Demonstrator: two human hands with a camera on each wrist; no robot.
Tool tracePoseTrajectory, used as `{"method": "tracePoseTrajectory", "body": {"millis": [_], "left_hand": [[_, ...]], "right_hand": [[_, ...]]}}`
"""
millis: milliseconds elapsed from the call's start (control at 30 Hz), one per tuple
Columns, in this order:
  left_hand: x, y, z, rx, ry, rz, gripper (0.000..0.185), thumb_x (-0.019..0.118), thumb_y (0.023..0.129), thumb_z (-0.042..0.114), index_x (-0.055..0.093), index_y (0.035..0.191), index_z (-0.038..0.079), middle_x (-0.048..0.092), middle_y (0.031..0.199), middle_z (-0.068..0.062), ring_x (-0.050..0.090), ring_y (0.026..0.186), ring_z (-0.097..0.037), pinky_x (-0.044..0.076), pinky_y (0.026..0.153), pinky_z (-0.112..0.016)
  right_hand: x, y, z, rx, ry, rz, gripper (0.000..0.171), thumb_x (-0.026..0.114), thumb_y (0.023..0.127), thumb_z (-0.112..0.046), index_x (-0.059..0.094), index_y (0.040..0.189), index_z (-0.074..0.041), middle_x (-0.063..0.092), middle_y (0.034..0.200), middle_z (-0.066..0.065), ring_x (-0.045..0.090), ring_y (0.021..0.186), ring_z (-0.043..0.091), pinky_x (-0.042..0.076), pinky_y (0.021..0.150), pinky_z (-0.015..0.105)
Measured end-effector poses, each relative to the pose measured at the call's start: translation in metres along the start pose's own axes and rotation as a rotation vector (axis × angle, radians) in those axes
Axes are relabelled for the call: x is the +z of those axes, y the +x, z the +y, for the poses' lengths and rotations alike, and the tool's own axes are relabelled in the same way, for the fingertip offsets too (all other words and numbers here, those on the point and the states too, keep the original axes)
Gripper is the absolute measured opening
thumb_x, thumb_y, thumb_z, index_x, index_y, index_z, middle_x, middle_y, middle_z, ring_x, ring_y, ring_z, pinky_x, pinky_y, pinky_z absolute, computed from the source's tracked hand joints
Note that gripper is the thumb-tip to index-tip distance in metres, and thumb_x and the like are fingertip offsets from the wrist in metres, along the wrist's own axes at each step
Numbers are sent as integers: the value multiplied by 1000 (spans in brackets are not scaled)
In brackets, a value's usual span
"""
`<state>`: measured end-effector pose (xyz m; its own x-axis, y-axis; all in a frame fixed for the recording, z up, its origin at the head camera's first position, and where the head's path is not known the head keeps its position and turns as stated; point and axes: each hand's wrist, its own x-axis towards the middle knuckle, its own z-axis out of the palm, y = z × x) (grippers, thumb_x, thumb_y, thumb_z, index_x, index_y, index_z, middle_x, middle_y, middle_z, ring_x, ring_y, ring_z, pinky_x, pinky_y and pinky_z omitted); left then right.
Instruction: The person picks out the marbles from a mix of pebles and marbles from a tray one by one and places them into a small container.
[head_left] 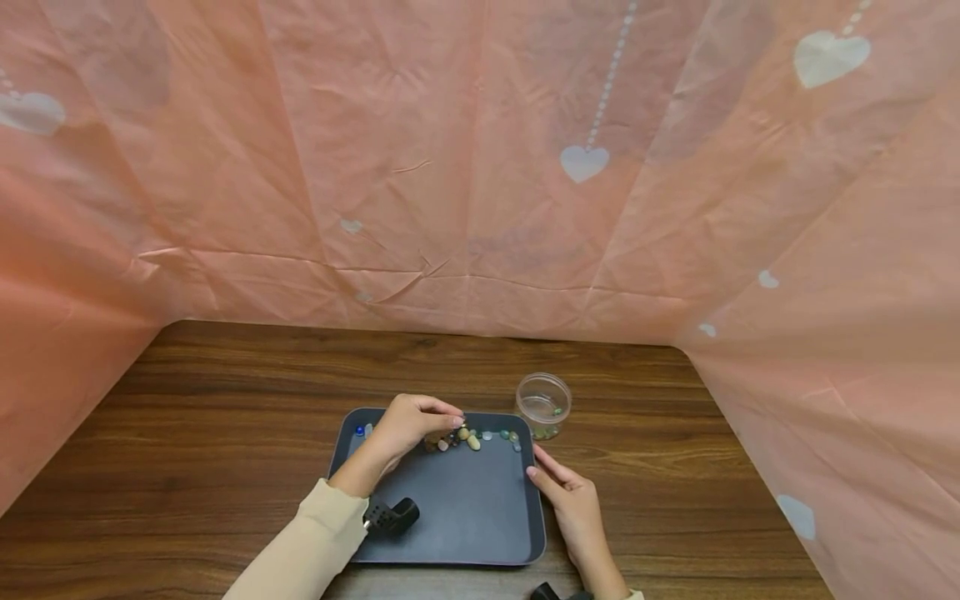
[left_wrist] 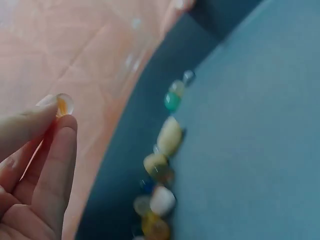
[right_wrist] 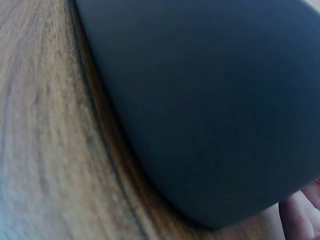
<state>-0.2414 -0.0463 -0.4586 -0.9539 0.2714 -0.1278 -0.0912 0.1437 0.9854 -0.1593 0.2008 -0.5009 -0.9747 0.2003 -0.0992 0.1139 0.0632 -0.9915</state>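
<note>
A dark grey tray (head_left: 457, 517) lies on the wooden table, with several small coloured stones and marbles (head_left: 474, 438) along its far edge. My left hand (head_left: 408, 423) hovers over those stones and pinches a clear marble with an orange core (left_wrist: 65, 103) between thumb and fingertip. The row of stones (left_wrist: 165, 155) runs along the tray's rim (left_wrist: 125, 150) in the left wrist view. My right hand (head_left: 566, 492) rests against the tray's right rim with straight fingers. In the right wrist view only the tray's side (right_wrist: 210, 100) and a bit of finger (right_wrist: 302, 212) show.
A small clear plastic cup (head_left: 543, 405) with a few beads in it stands just beyond the tray's far right corner. Pink sheeting with white hearts (head_left: 480, 167) walls in the table at the back and both sides. Bare wood (head_left: 225, 392) lies left of the tray.
</note>
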Motion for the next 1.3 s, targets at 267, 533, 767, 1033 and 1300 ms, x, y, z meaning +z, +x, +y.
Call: {"method": "tracePoseTrajectory", "body": {"millis": [267, 533, 767, 1033, 1300], "left_hand": [[15, 12, 18, 24, -121, -24, 26, 75, 87, 12, 74, 107, -4, 77, 101, -10, 74, 99, -23, 56, 93, -41], [40, 31, 31, 70, -91, -29, 24, 77, 86, 12, 75, 105, -3, 77, 102, -12, 73, 101, -30, 57, 90, -39], [65, 50, 43, 178, 185, 9, 17, 80, 83, 20, 80, 95, 8, 78, 96, -5, 63, 77, -6, 52, 70, -25], [95, 56, 55, 279, 477, 31, 4, 79, 84, 11, 81, 87, 8, 78, 86, -4, 58, 65, -6, 45, 56, -17], [108, 57, 52, 313, 758, 58, 8, 74, 89, 15, 81, 93, 12, 77, 97, 0, 70, 88, -13, 53, 68, -20]], "right_hand": [[0, 0, 1, -4, 5, -1, 42, 75, 89, -16, 66, 129, -4, 64, 132, 12, 64, 106, -5, 53, 83, 16], [0, 1, 2, -3, 21, -2, 42, 74, 89, -15, 66, 129, -4, 64, 131, 13, 65, 106, -3, 54, 83, 17], [0, 0, 2, -15, 23, -9, 41, 74, 89, -15, 67, 128, -4, 65, 131, 12, 64, 109, -2, 53, 85, 16], [1, 0, 2, -19, 15, -6, 40, 74, 89, -15, 67, 127, -4, 65, 131, 10, 62, 111, -6, 50, 88, 14], [3, -1, 0, -6, 33, -18, 41, 74, 89, -15, 67, 128, -3, 65, 131, 12, 64, 110, -3, 52, 86, 16]]}}
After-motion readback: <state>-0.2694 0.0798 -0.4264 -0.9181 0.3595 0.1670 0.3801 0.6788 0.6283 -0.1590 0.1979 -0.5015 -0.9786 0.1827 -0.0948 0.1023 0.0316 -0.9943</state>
